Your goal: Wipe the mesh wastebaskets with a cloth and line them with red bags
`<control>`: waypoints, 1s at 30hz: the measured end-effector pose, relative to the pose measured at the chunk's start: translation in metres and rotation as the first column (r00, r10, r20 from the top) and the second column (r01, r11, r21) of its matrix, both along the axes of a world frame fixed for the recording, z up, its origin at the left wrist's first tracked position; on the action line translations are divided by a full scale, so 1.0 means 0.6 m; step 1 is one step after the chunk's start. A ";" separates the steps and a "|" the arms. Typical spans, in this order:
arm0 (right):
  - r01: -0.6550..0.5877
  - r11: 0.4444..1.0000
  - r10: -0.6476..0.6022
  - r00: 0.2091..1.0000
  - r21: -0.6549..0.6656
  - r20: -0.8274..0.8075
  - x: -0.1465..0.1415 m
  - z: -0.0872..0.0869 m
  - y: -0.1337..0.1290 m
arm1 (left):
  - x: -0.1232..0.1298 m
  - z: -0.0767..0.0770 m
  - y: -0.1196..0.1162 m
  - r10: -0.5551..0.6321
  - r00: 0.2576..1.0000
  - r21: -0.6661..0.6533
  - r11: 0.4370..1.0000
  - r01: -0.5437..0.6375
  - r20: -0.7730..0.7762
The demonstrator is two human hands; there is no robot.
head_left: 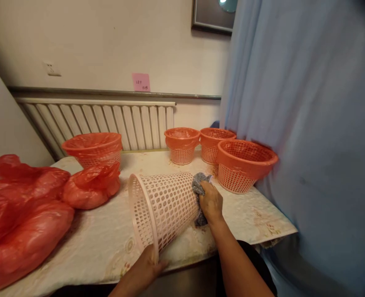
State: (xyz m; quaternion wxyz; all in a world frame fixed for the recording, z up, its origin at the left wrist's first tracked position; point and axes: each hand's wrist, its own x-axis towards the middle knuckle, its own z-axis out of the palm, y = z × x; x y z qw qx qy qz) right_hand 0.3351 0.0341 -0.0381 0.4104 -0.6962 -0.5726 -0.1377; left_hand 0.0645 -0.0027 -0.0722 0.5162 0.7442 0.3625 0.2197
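Note:
A pale pink plastic wastebasket (pixel 173 198) with a perforated wall lies tilted on its side above the table, its open mouth facing left. My left hand (pixel 147 264) is closed around the lower part of its rim. At the basket's base, on the right, my right hand (pixel 211 202) grips a crumpled grey cloth (pixel 201 216) and presses it against the bottom. The inside of the basket shows only partly through the holes.
Red-lined wastebaskets stand at the back left (pixel 100 154), back middle (pixel 182 144) and right (pixel 241 179). Filled red plastic bags (pixel 24 231) cover the table's left side. A patterned cloth covers the table (pixel 98 247). A blue curtain (pixel 309 144) hangs on the right.

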 end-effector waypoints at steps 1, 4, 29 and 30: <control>-0.002 1.000 0.002 1.000 -0.008 0.008 -0.003 0.000 -0.002 | 0.003 0.009 0.002 0.010 0.999 -0.012 1.000 -0.009 0.037; -0.007 1.000 0.008 1.000 -0.022 0.014 -0.011 0.003 -0.008 | 0.017 0.043 0.009 0.102 0.978 -0.060 0.994 -0.092 0.182; -0.035 0.999 0.035 0.999 -0.029 0.015 0.004 0.020 -0.009 | 0.012 0.021 0.000 0.147 0.988 -0.038 0.989 -0.145 0.055; 0.035 0.997 -0.037 0.999 -0.069 -0.022 0.017 0.018 -0.006 | 0.010 0.018 0.000 0.144 0.989 -0.037 0.989 -0.142 0.040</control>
